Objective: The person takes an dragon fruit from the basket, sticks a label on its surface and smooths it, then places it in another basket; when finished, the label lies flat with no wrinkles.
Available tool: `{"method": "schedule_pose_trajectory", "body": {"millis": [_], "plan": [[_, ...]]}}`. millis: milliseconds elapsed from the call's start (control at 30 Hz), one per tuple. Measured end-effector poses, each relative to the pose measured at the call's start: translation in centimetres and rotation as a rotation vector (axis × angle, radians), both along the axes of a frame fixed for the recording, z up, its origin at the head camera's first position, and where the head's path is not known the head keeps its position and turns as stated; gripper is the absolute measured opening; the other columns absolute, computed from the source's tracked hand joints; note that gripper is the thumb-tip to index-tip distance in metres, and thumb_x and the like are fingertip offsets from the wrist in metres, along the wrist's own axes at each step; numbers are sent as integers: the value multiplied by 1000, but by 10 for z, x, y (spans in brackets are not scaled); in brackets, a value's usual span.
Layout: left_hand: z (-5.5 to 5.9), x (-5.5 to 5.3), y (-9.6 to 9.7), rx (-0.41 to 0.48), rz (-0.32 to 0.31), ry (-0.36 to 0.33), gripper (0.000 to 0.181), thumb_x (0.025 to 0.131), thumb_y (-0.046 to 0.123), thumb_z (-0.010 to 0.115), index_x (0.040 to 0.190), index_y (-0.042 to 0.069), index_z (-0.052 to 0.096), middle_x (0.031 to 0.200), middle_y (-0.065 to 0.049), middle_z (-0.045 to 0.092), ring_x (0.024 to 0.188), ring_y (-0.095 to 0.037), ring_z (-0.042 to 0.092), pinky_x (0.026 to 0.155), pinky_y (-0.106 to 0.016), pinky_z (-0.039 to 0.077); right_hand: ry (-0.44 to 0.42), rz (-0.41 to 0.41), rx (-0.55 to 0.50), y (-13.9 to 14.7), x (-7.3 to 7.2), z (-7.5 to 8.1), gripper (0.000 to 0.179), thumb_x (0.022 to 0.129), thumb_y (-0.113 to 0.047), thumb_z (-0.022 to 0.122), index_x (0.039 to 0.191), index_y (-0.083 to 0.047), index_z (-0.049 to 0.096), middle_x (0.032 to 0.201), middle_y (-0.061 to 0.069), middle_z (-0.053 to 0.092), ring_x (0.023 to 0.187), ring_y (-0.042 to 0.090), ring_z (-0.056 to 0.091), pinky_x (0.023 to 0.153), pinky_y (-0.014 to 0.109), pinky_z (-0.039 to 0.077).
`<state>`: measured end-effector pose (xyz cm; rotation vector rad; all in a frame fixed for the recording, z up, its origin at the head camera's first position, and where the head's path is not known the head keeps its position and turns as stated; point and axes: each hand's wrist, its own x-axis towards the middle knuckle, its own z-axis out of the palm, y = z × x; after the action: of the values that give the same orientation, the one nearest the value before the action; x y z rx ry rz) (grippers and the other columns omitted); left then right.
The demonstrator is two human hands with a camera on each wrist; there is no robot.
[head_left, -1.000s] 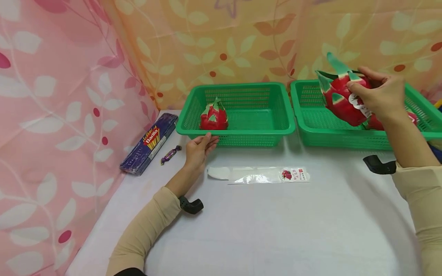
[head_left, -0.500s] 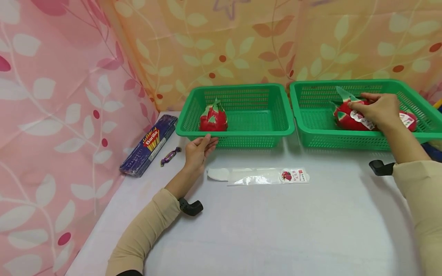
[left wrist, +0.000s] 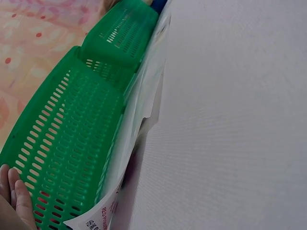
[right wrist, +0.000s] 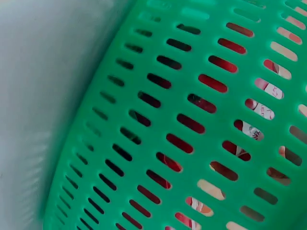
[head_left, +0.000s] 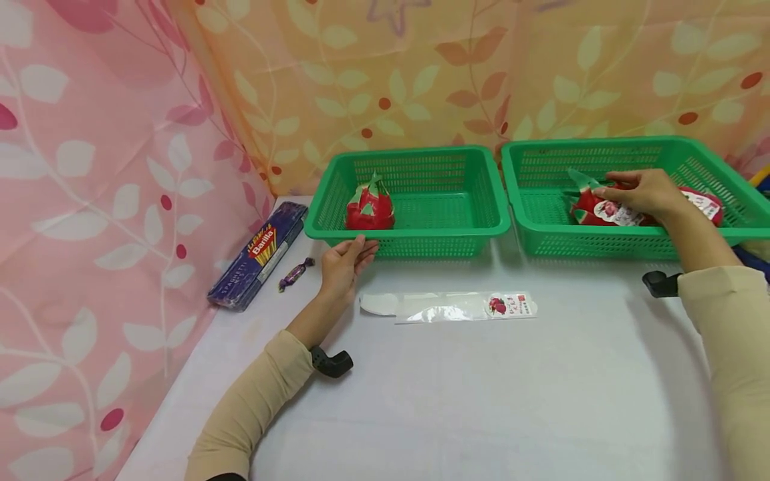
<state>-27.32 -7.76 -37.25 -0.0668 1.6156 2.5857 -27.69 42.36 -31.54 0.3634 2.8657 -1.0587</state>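
Observation:
In the head view my right hand (head_left: 646,194) reaches into the right green basket (head_left: 607,242), its thumb and fingers about a red dragon fruit (head_left: 586,200) with green leaf tips and a white label. Another labelled dragon fruit (head_left: 710,206) lies just right of it. My left hand (head_left: 343,267) touches the front wall of the left green basket (head_left: 421,244), thumb at the rim and fingers fairly straight. Inside that basket stands one dragon fruit (head_left: 369,210). The right wrist view looks through the slotted basket wall (right wrist: 192,115) at red fruit and white labels.
On the white table, a clear plastic sleeve (head_left: 445,307) with a dragon fruit label lies before the baskets. A blue Barilla spaghetti pack (head_left: 259,257) and a purple wrapped candy (head_left: 296,274) lie at the left. Patterned cloth (head_left: 385,80) hangs behind.
The right hand has lowered the dragon fruit from above the right basket into it, then shifted slightly left with it. The left hand has stayed at the left basket's front.

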Motion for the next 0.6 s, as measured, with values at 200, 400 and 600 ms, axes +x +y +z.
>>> {"method": "schedule_pose_trajectory", "body": {"millis": [200,400,600], "plan": [[-2,1,-1,-6,-1,-8,13,90,15,58,88,4,64,77,-2,72,75,-12,69,70,-20,56,30,29,41,-2,4,-2,83,84,-60,50,142,-4,29,143,35,22,126,49,26,78,43,40],[-1,2,-1,-16,0,-16,14,91,15,57,90,3,64,78,-2,71,76,-12,69,70,-20,56,275,-44,62,-27,7,9,72,90,-52,46,140,-3,33,142,27,33,130,44,30,100,60,30],[1,1,-1,-11,0,-15,14,91,15,57,93,2,63,78,-2,71,77,-12,69,70,-19,56,447,29,-1,-98,-5,26,66,89,-46,53,141,-8,35,139,20,42,127,37,40,101,54,35]]}}
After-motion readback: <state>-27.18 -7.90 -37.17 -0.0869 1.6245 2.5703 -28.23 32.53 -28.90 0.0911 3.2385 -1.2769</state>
